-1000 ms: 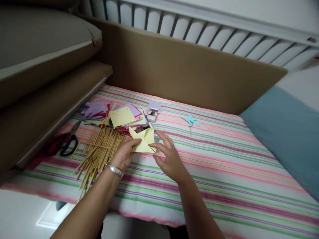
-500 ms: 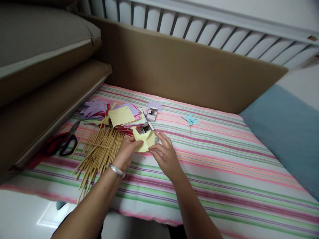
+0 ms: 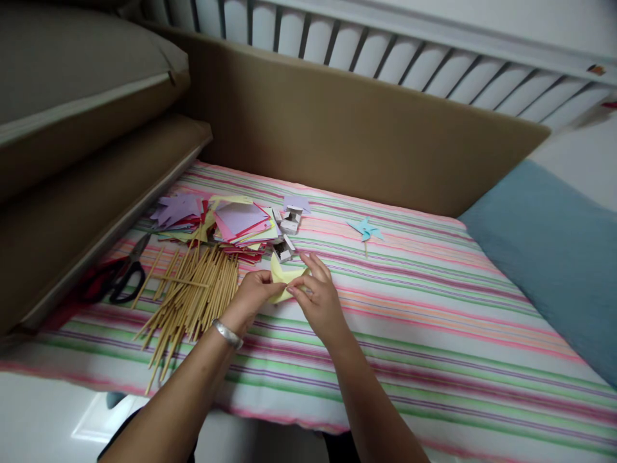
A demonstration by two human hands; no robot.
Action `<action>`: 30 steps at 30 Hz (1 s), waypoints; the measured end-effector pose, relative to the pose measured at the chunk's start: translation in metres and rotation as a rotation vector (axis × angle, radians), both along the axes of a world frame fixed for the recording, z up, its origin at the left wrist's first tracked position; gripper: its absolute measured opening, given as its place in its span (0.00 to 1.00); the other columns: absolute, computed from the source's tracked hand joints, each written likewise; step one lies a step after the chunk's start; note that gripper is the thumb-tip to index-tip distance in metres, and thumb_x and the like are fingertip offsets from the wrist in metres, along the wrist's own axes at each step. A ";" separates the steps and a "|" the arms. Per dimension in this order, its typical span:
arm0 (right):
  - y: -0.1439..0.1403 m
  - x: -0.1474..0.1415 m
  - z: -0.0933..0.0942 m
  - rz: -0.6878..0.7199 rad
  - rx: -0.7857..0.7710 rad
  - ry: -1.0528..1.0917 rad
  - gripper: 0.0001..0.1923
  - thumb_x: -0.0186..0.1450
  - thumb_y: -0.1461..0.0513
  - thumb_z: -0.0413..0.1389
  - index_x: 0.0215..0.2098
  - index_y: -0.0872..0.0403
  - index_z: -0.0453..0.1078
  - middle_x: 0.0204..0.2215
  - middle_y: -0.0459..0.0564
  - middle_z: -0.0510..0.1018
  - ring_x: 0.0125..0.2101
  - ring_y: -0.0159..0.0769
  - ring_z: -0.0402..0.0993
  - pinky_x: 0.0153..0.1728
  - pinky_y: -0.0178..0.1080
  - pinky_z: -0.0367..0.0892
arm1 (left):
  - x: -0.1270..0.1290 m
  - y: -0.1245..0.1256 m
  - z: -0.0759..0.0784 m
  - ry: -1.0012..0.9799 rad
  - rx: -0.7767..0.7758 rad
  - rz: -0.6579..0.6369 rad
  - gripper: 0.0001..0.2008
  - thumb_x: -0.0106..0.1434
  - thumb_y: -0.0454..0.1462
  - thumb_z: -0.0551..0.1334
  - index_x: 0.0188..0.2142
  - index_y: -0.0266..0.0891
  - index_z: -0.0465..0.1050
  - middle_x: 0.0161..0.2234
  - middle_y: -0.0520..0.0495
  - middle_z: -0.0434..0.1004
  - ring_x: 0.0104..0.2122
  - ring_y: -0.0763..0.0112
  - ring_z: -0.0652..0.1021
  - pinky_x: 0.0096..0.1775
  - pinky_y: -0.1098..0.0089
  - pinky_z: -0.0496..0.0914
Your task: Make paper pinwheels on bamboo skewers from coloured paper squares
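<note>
Both hands pinch a cut yellow paper square point(image 3: 282, 275) just above the striped cloth point(image 3: 434, 321). My left hand point(image 3: 250, 299), with a silver bangle on the wrist, grips its left side. My right hand point(image 3: 315, 299) folds its right corner inward with thumb and fingers. The paper is bunched between them and partly hidden by the fingers. A heap of thin wooden sticks point(image 3: 190, 302) lies right beside my left hand.
A stack of coloured paper squares point(image 3: 238, 222) and purple cut pieces point(image 3: 178, 209) lie beyond the sticks, with small white boxes point(image 3: 289, 225). Scissors point(image 3: 120, 276) rest at the left. A finished blue pinwheel point(image 3: 366, 229) lies farther right. A brown board stands behind.
The yellow paper went from lying spread out to being folded and bunched between both hands. The right hand closed onto it. The yellow sheet atop the stack is gone, showing pink and purple.
</note>
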State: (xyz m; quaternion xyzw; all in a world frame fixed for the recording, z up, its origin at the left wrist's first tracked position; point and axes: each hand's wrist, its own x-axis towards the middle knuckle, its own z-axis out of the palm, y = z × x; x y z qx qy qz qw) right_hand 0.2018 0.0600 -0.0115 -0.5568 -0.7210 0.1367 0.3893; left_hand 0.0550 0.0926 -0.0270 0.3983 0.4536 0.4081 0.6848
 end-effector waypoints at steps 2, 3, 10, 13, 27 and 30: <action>0.001 0.000 -0.001 -0.008 -0.001 0.008 0.03 0.58 0.62 0.57 0.27 0.51 0.72 0.57 0.52 0.64 0.61 0.46 0.50 0.56 0.53 0.52 | -0.001 0.001 -0.002 -0.017 0.004 -0.027 0.15 0.42 0.37 0.69 0.31 0.32 0.78 0.25 0.47 0.78 0.24 0.72 0.73 0.29 0.72 0.63; 0.001 0.000 -0.002 -0.013 -0.003 0.011 0.03 0.58 0.62 0.57 0.26 0.52 0.72 0.57 0.53 0.65 0.60 0.46 0.50 0.56 0.53 0.53 | -0.002 0.001 -0.003 -0.028 0.005 -0.042 0.15 0.42 0.37 0.69 0.32 0.33 0.78 0.26 0.47 0.78 0.24 0.72 0.74 0.30 0.72 0.63; 0.001 0.000 -0.004 -0.015 -0.036 0.021 0.02 0.56 0.62 0.59 0.26 0.51 0.70 0.57 0.53 0.64 0.60 0.45 0.51 0.56 0.52 0.53 | -0.006 0.002 -0.002 -0.047 -0.046 -0.107 0.14 0.43 0.36 0.69 0.32 0.33 0.78 0.27 0.47 0.79 0.25 0.72 0.74 0.30 0.73 0.63; 0.001 0.001 -0.004 -0.014 -0.050 0.026 0.03 0.55 0.62 0.59 0.26 0.51 0.70 0.57 0.53 0.64 0.60 0.45 0.51 0.55 0.52 0.54 | -0.008 0.002 0.002 -0.057 -0.076 -0.127 0.13 0.42 0.37 0.69 0.30 0.32 0.78 0.24 0.47 0.78 0.23 0.74 0.73 0.29 0.74 0.62; 0.001 0.004 0.000 -0.066 -0.310 0.146 0.31 0.51 0.63 0.61 0.53 0.49 0.64 0.59 0.54 0.59 0.59 0.46 0.52 0.50 0.48 0.63 | -0.013 0.005 0.000 0.005 -0.030 -0.331 0.18 0.40 0.37 0.71 0.33 0.34 0.78 0.28 0.46 0.79 0.29 0.66 0.76 0.32 0.71 0.65; 0.001 0.005 0.002 -0.062 -0.374 0.226 0.30 0.49 0.63 0.61 0.52 0.49 0.66 0.58 0.54 0.61 0.59 0.47 0.53 0.47 0.46 0.66 | -0.015 0.005 0.000 -0.006 -0.008 -0.365 0.18 0.40 0.37 0.71 0.34 0.35 0.78 0.29 0.46 0.79 0.30 0.65 0.76 0.31 0.71 0.65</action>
